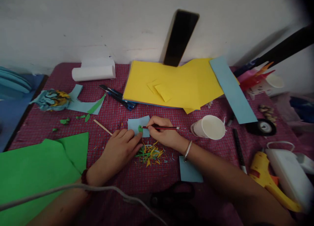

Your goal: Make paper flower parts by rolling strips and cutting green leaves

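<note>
A red-and-black pencil (166, 128) is pinched in my right hand (163, 131), its tip on a small round green paper piece (140, 128). Under that piece lies a light blue paper square (132, 124). My left hand (124, 144) has its fingers bent, with the index fingertip pressing the green piece's lower edge against the square. Just below both hands is a heap of yellow, green and blue paper shreds (150, 153). A thin wooden stick (102, 127) lies beside my left hand, partly covered by it.
Yellow sheets (171, 82) lie at the back, with a phone (181, 38) leaning on the wall. A utility knife (117, 96) lies left of them. A paper cup (212, 127), glue gun (263, 173) and marker (239, 149) are right; scissors (169, 196) near the front. A cable (98, 188) crosses the foreground.
</note>
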`<state>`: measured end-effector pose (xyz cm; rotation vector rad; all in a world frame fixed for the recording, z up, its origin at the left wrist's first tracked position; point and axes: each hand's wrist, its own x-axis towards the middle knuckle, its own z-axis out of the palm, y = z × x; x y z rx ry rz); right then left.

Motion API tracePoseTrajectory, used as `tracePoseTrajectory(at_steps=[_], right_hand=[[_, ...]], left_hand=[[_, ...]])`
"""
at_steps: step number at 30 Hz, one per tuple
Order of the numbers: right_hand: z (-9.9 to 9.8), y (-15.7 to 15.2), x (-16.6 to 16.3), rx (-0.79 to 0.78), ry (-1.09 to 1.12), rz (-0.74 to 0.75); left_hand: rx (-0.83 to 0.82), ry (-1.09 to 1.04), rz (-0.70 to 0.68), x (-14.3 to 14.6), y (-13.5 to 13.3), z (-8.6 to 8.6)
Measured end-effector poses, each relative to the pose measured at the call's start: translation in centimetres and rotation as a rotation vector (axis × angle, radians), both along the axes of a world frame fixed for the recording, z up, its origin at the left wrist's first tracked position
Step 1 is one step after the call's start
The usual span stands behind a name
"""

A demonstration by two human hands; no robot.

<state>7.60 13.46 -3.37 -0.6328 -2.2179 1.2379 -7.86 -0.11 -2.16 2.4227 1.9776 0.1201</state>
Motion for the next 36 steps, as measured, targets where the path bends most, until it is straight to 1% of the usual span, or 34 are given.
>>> tracePoseTrajectory(at_steps=[13, 21, 25, 30, 33, 36], right_hand=[[0.27, 0.02, -0.25, -0.002, -0.034, -0.02], [0.1, 0.16, 0.37, -0.056, 0.037, -0.001], [-0.09, 0.11, 0.37, -0.024, 0.02, 0.025], [-0.19, 0.02, 0.28, -0.003, 0.006, 0.023], [-0.16, 0.03, 0.3, 0.001, 0.009, 0.024], [-0.09, 0.06, 0.25, -0.005, 0.007, 0.017]], left_hand=[[0.01, 0.007, 0.001, 0.18, -0.44, 0.02], [0.007, -0.002, 0.006, 0.22, -0.3, 0.42], [0.006, 0.004, 0.002, 0.24, -0.25, 0.43], [0.024, -0.006, -0.005, 0.21, -0.23, 0.25], [0.056, -0.032, 0.035, 0.14, -0.21, 0.02], [0.051, 0.001, 0.064, 0.14, -0.01, -0.14]])
